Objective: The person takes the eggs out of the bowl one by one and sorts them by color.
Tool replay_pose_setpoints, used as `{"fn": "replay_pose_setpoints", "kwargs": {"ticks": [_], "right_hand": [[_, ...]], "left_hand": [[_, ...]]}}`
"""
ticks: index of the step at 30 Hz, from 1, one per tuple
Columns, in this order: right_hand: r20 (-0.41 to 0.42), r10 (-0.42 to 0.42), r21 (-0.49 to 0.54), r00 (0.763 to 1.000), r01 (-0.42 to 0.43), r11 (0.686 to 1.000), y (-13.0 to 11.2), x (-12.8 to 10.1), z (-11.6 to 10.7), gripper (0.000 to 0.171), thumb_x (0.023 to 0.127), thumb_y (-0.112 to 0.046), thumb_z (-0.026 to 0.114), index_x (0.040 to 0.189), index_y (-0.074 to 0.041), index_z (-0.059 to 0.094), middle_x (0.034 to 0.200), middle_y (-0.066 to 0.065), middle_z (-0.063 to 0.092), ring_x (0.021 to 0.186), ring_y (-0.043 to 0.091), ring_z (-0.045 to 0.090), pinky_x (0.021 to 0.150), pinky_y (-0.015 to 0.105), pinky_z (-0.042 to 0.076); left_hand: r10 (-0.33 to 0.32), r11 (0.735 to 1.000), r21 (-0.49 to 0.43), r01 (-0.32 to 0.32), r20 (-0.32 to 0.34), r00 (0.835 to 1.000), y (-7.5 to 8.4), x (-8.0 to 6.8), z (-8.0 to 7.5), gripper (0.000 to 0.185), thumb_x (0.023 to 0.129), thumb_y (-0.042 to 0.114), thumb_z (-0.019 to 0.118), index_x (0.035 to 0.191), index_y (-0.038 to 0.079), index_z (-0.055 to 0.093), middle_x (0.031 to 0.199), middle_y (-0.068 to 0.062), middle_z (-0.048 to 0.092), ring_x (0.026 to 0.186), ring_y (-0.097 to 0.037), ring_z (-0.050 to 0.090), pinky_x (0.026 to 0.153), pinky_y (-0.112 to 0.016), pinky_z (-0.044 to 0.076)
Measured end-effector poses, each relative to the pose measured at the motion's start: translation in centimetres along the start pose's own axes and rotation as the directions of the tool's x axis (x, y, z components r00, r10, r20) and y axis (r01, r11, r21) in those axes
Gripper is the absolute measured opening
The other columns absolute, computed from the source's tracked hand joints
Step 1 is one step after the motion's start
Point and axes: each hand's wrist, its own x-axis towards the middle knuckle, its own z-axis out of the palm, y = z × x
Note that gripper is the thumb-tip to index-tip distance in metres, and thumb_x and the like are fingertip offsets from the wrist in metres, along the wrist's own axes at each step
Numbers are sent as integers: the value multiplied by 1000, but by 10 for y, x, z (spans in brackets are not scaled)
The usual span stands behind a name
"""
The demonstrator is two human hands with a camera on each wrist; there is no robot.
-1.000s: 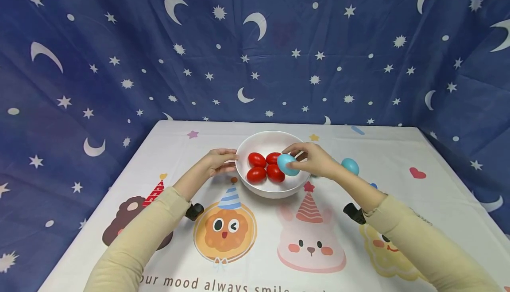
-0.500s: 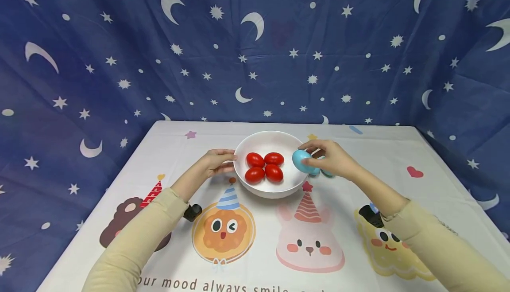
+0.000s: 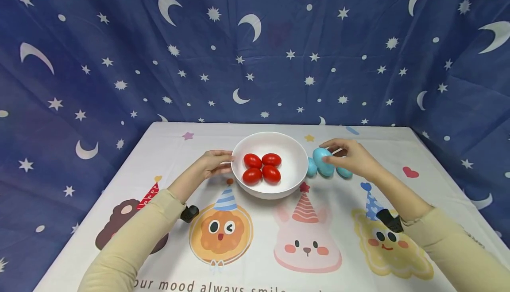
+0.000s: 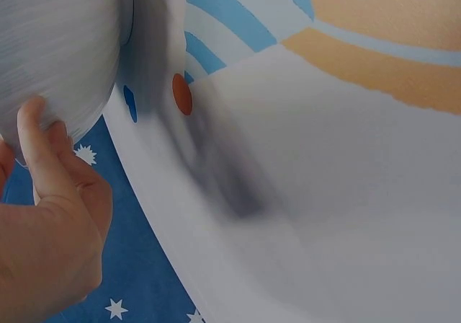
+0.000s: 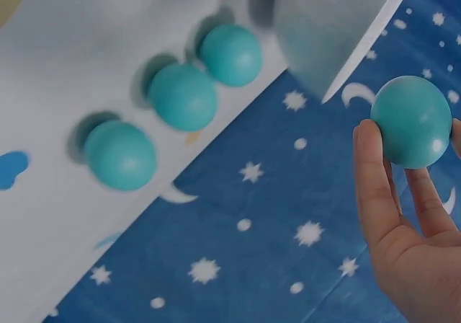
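A white bowl [image 3: 287, 159] stands on the table with several red eggs [image 3: 261, 168] inside. My left hand [image 3: 215, 163] holds the bowl at its left side; in the left wrist view its fingers [image 4: 43, 146] lie against the outer wall. My right hand [image 3: 354, 157] pinches a light blue egg [image 3: 321, 155] between thumb and fingers, just right of the bowl and raised above the table. Under and beside it, three more light blue eggs rest in a row: a near one [image 5: 230, 55], a middle one [image 5: 182, 97] and a far one [image 5: 120, 155].
The table is spread with a white cloth [image 3: 239, 243] printed with cartoon figures. Behind it hangs a dark blue curtain [image 3: 279, 88] with moons and stars, which also runs down both sides.
My right hand has carried the light blue egg rightward from over the bowl to outside its rim, uncovering the eggs beside it. The left hand keeps its place at the bowl.
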Motion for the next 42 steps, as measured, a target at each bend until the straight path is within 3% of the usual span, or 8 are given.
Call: {"fn": "replay_pose_setpoints", "kwargs": {"ticks": [15,19,27,34,42], "right_hand": [[-23,190,-26,981,-191,981,49,2,-35,50,92,-26,60,130,4,50,119,28,51,104,36,56,77,32,62],[-39,208,-32,977,-209,977,63,4,-41,51,92,-26,59,129,7,49,117,30,51,99,34,59,79,36,62],[-47,283,-29,958,-284,958,93,9,-46,52,91,-22,60,127,13,46,111,33,53,85,23,62,71,32,63],[-21,329,-46,944,-329,943,107,12,-44,50,88,-21,63,120,14,49,99,27,58,74,15,58,64,27,61],[47,404,-59,914,-401,914,116,12,-38,46,88,-19,62,116,15,49,85,14,53,71,17,55,68,36,63]], "left_hand": [[-4,1000,-4,4,-8,1000,2,-3,1,47,91,7,60,136,3,47,102,-7,56,68,-8,63,67,-19,61],[0,1000,-7,0,-10,1000,2,-4,0,46,91,7,61,135,3,48,97,-5,57,67,-8,63,66,-20,61],[5,1000,-8,-5,2,1000,1,-3,1,46,92,6,59,136,2,47,102,-6,56,67,-7,63,66,-20,61],[10,1000,8,-10,5,1000,1,-2,2,47,92,6,59,137,2,46,113,-10,53,68,-7,63,69,-21,61],[16,1000,7,-16,2,1000,1,-2,1,46,92,6,59,136,1,46,110,-9,54,69,-6,63,68,-20,61]]}}
